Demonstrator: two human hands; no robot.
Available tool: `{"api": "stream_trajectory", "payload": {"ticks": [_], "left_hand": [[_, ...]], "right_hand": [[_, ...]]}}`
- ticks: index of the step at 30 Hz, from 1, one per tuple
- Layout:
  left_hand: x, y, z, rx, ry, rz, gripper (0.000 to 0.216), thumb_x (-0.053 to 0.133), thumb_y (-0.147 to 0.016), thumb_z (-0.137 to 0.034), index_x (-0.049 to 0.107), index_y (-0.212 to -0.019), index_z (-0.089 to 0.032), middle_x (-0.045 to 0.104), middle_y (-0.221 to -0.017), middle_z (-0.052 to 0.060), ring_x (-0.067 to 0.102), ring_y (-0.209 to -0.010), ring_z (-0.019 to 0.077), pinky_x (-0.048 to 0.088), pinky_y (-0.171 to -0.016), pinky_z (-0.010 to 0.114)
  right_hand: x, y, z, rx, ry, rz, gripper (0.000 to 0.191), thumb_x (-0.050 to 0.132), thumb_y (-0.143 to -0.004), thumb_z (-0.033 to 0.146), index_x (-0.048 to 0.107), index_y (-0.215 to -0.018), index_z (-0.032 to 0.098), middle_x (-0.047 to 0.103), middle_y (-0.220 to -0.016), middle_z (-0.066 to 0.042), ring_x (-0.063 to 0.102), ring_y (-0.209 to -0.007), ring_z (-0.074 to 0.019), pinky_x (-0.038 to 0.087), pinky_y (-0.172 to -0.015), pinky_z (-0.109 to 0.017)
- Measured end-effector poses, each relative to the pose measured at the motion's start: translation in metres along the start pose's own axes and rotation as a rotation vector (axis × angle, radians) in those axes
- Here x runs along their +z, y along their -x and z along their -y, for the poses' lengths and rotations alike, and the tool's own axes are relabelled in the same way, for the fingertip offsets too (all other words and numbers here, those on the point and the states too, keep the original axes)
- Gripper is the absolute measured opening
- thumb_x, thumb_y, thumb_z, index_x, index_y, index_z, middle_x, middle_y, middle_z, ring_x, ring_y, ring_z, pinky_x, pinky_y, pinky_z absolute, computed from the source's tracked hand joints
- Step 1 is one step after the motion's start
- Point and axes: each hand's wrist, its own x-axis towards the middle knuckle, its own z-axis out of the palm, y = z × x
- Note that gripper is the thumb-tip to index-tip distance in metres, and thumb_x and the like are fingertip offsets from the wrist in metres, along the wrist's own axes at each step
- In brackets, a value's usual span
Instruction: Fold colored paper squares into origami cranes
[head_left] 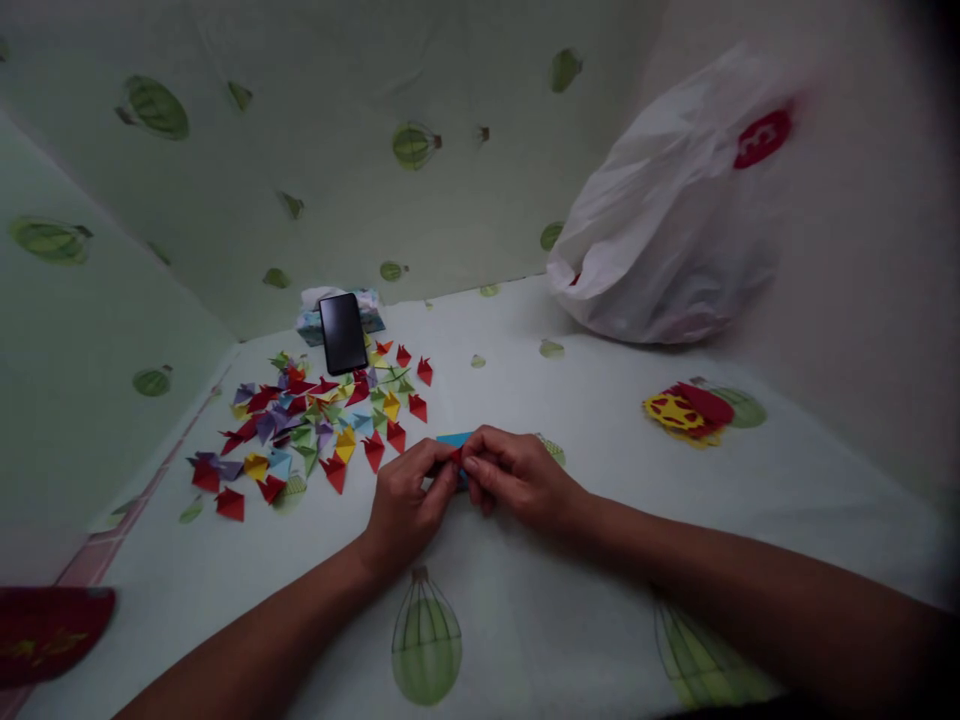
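My left hand (412,498) and my right hand (519,478) meet over the middle of the table. Between their fingertips they pinch a small piece of red folded paper (457,456), mostly covered by the fingers. Blue paper (453,439) shows just behind and beneath the fingers; whether it lies on the table I cannot tell. To the left of my left hand spreads a group of small folded paper cranes (345,444) in red, yellow, green, purple and blue.
A dark-screened phone (343,335) leans against a tissue box (309,326) behind the cranes. At the back right stands a white plastic bag (660,230). Red and yellow paper cutouts (686,412) lie to the right. A dark red object (52,635) shows at lower left.
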Motion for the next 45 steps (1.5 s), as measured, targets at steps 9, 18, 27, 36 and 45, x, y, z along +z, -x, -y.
{"api": "stream_trajectory", "payload": {"ticks": [9,18,27,36,45], "left_hand": [[0.000,-0.002,-0.001,0.085,-0.079,-0.018,0.010,0.055,-0.090,-0.013,0.063,-0.086,-0.017,0.067,-0.075,0.002,0.064,-0.066,0.0131,0.049,-0.061,0.022],[0.000,-0.001,-0.001,0.123,-0.127,-0.041,0.010,0.054,-0.090,-0.013,0.063,-0.087,-0.017,0.068,-0.076,0.003,0.064,-0.067,0.0140,0.049,-0.062,0.023],[0.002,0.000,-0.002,0.134,-0.143,-0.063,0.010,0.055,-0.090,-0.013,0.064,-0.088,-0.016,0.068,-0.075,0.002,0.064,-0.065,0.0133,0.048,-0.062,0.023],[0.003,0.002,0.001,0.140,-0.151,-0.066,0.009,0.055,-0.090,-0.013,0.063,-0.088,-0.016,0.067,-0.076,0.003,0.064,-0.067,0.0138,0.048,-0.062,0.023],[0.003,0.002,-0.003,0.142,-0.227,-0.071,0.009,0.056,-0.089,-0.013,0.064,-0.084,-0.014,0.066,-0.072,0.003,0.063,-0.063,0.0145,0.047,-0.060,0.024]], "right_hand": [[0.001,0.000,0.003,-0.001,0.065,-0.014,0.014,0.053,-0.092,0.026,0.049,-0.079,0.022,0.060,-0.059,0.003,0.055,-0.048,-0.0106,0.045,-0.053,-0.024],[0.002,0.002,0.000,-0.105,0.262,-0.076,0.010,0.054,-0.091,0.022,0.048,-0.083,0.022,0.060,-0.062,0.003,0.053,-0.053,-0.0119,0.040,-0.055,-0.025],[0.003,0.005,-0.001,-0.190,0.361,-0.079,0.006,0.049,-0.094,0.019,0.049,-0.089,0.022,0.062,-0.066,0.001,0.054,-0.055,-0.0128,0.040,-0.058,-0.026],[0.004,0.004,-0.003,-0.217,0.343,-0.087,0.008,0.047,-0.094,0.018,0.050,-0.087,0.021,0.062,-0.064,0.002,0.057,-0.054,-0.0116,0.043,-0.057,-0.024],[0.003,0.005,-0.009,-0.384,0.638,-0.177,0.011,0.046,-0.093,0.016,0.057,-0.091,0.017,0.067,-0.072,-0.004,0.058,-0.055,-0.0129,0.041,-0.057,-0.025]]}}
